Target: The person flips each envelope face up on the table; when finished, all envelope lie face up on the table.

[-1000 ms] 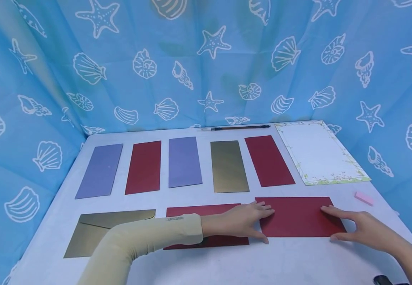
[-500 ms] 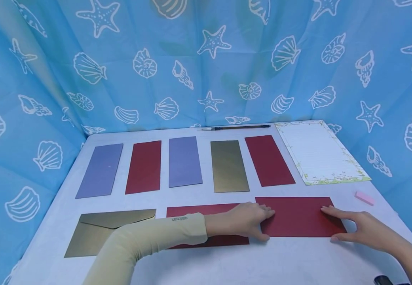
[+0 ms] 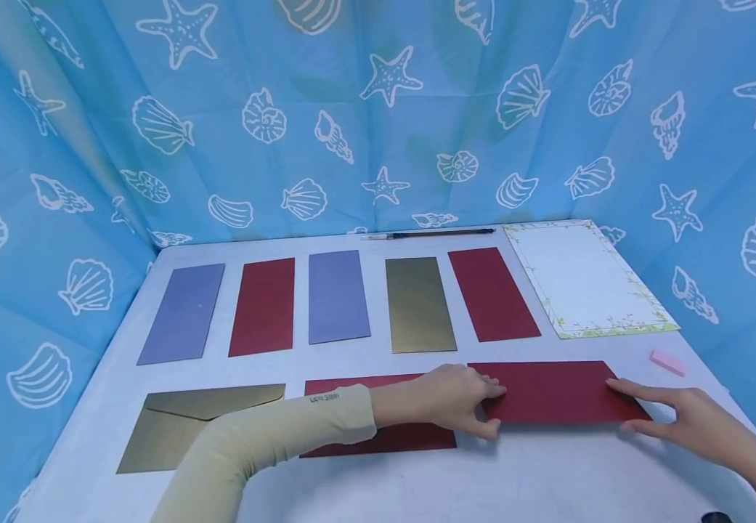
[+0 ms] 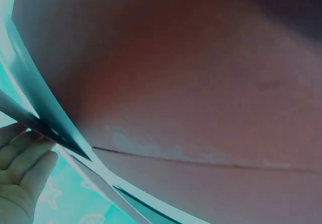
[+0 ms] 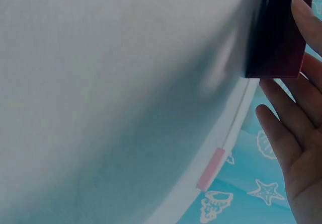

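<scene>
Both of my hands hold a dark red envelope (image 3: 554, 392) by its short ends, its near edge raised off the white tabletop. My left hand (image 3: 452, 399) pinches the left end, thumb at the near corner and fingertips over the top. At the opposite end my right hand (image 3: 685, 421) grips with thumb and fingers. The right wrist view shows this right thumb on one face of the envelope (image 5: 279, 43) and fingers behind it. Under my left forearm lies another red envelope (image 3: 410, 438), partly hidden. A gold envelope (image 3: 175, 428) with a flap lies further left.
Along the back lie a purple envelope (image 3: 181, 312), a red one (image 3: 263, 305), another purple one (image 3: 338, 298), a gold one (image 3: 420, 305) and a red one (image 3: 494, 294). A bordered sheet of paper (image 3: 587, 280), a brush pen (image 3: 443, 234) and a pink eraser (image 3: 668, 362) lie nearby.
The red envelope's near edge has come up from the table and its right end has shifted slightly right. My right hand moved a little right with it; my left hand stayed nearly in place.
</scene>
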Motion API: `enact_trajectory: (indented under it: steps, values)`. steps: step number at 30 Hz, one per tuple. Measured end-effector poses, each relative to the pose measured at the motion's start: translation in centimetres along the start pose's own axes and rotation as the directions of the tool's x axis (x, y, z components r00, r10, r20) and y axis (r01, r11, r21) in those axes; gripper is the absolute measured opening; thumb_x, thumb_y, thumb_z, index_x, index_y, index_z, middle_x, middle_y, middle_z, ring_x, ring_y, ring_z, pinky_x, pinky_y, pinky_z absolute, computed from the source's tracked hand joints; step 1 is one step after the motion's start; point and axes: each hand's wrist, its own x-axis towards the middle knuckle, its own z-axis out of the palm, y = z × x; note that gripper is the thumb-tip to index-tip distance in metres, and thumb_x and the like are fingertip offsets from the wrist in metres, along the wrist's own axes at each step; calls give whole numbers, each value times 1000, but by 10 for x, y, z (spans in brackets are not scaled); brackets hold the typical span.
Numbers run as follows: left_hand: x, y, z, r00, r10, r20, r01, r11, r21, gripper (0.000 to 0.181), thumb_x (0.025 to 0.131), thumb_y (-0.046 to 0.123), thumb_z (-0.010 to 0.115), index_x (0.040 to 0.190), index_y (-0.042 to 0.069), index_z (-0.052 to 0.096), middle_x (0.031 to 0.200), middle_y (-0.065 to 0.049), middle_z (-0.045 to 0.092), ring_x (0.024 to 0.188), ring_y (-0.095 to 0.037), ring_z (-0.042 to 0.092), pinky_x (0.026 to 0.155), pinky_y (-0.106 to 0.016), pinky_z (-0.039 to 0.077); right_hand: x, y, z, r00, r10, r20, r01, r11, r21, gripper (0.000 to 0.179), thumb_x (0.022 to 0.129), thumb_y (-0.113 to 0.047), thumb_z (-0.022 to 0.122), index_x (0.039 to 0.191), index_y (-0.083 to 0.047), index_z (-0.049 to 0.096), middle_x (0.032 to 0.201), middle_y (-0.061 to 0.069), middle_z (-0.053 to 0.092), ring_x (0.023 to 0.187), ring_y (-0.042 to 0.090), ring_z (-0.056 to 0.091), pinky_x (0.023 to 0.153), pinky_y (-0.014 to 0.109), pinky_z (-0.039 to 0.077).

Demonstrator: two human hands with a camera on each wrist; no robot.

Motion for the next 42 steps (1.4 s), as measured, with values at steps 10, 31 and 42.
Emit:
enact_trajectory:
  steps: [10, 31, 42]
  values:
    - [-7, -4, -11, 997, 52, -62, -55, 997, -55, 47, 95, 43, 58, 131, 14, 62, 118, 6, 67, 75, 6, 62, 69, -8, 42, -2, 0, -10, 987, 27, -155, -32, 999, -34, 45, 73, -15, 83, 117, -21, 72, 96, 17, 72, 44, 1, 21, 42, 20, 25]
    - [-15, -4, -36, 934, 17, -356, -56, 994, -99, 29, 91, 19, 69, 120, 15, 70, 107, 6, 71, 93, 3, 65, 71, -3, 40, 10, -6, -27, 961, 129, -243, -126, 992, 29, 33, 76, -8, 81, 108, -7, 75, 101, 25, 69, 86, 32, 67, 52, 11, 43]
    - [-18, -4, -35, 927, -81, -367, -2, 975, -220, 38, 88, 23, 73, 125, 16, 67, 106, 5, 72, 52, 8, 45, 50, -7, 32, 20, -11, -41, 971, 213, -107, -207, 976, 66, 35, 83, -26, 77, 107, 0, 73, 87, 15, 72, 69, 15, 67, 54, 20, 49]
